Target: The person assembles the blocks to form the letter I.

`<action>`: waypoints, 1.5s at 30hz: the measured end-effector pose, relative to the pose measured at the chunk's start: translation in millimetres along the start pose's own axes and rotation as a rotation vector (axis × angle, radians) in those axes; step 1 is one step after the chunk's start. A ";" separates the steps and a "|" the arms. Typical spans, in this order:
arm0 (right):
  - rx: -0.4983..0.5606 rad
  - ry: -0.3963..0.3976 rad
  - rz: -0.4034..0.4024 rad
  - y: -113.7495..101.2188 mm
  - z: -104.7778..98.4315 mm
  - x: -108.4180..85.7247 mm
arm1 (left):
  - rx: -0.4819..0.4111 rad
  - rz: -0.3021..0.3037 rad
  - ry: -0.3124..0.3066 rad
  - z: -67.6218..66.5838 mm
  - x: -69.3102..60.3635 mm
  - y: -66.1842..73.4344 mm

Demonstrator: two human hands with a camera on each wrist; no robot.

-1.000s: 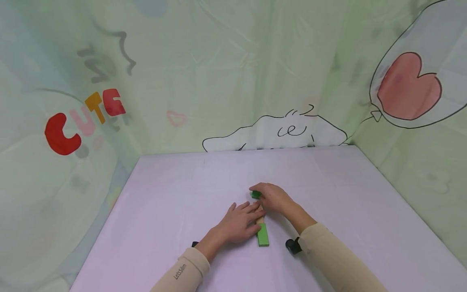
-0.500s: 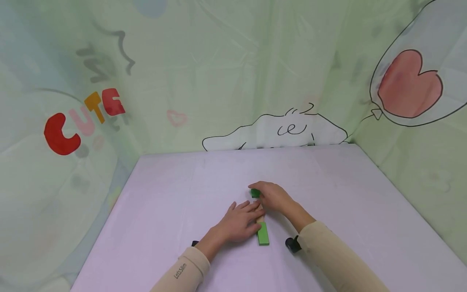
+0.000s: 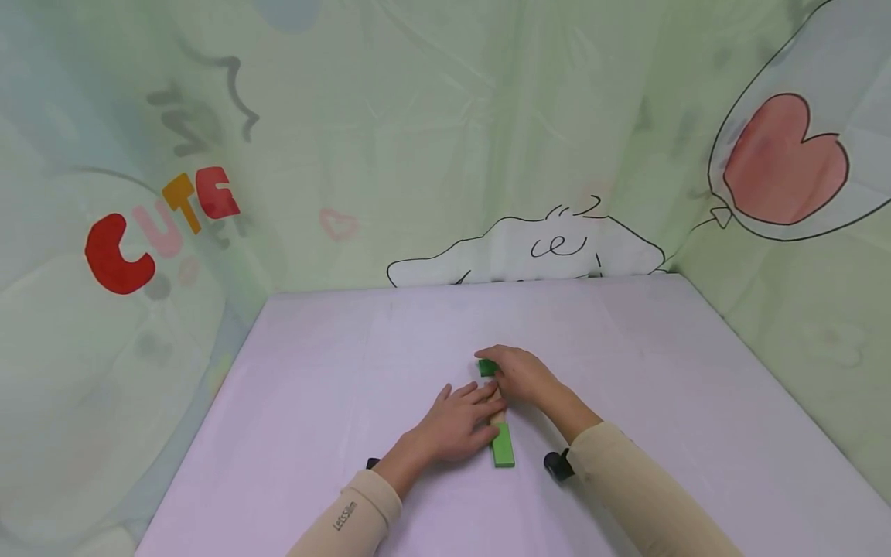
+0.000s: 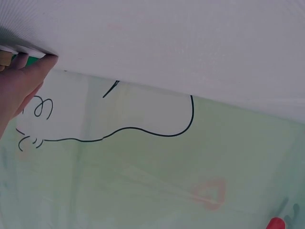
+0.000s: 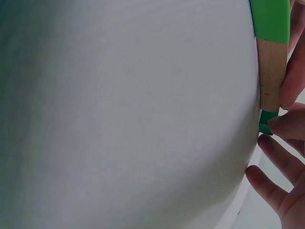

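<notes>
A light green block (image 3: 502,446), a bare wooden block (image 5: 272,74) and a dark green block (image 3: 487,367) lie in a row on the table, running away from me. My left hand (image 3: 459,424) rests beside and partly over the wooden block with its fingers spread, hiding much of it. The thumb reaches the light green block. At the far end, my right hand (image 3: 524,377) pinches the dark green block between thumb and fingers, covering part of it. In the right wrist view the dark green block (image 5: 268,119) adjoins the wooden block's end.
The blocks sit on a pale lilac table (image 3: 334,348). A printed fabric curtain (image 3: 431,155) hangs along the table's back and both sides. Small black devices, one of them a camera (image 3: 558,466), are worn at the wrists.
Both hands and the row of blocks stay in nearly the same place. Only a slight shift of the head view is visible.
</notes>
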State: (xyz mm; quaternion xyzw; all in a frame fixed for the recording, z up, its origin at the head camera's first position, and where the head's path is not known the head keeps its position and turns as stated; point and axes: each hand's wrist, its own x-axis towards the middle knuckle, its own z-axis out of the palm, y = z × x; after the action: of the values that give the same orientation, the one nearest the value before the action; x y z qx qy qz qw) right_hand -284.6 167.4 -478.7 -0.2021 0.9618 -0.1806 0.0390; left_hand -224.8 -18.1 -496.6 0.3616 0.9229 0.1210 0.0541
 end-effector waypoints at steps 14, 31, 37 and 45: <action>-0.011 0.013 -0.005 1.9 0.8 -0.5 | -0.009 -0.009 -0.011 0.7 0.6 0.2; -0.009 -0.007 0.028 1.8 -0.4 0.3 | -0.018 -0.018 -0.025 0.2 0.9 -0.1; 0.003 -0.015 0.050 1.8 -0.1 0.7 | -0.015 -0.014 -0.023 1.3 1.4 -0.6; 0.017 -0.005 0.067 0.4 -2.3 -2.9 | -0.013 -0.013 -0.022 2.6 1.8 -1.8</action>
State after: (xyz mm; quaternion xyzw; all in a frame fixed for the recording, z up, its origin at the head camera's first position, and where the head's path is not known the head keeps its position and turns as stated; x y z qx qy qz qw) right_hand -282.4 169.7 -476.7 -0.1700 0.9664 -0.1867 0.0489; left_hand -226.8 -17.7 -499.6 0.3568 0.9236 0.1227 0.0676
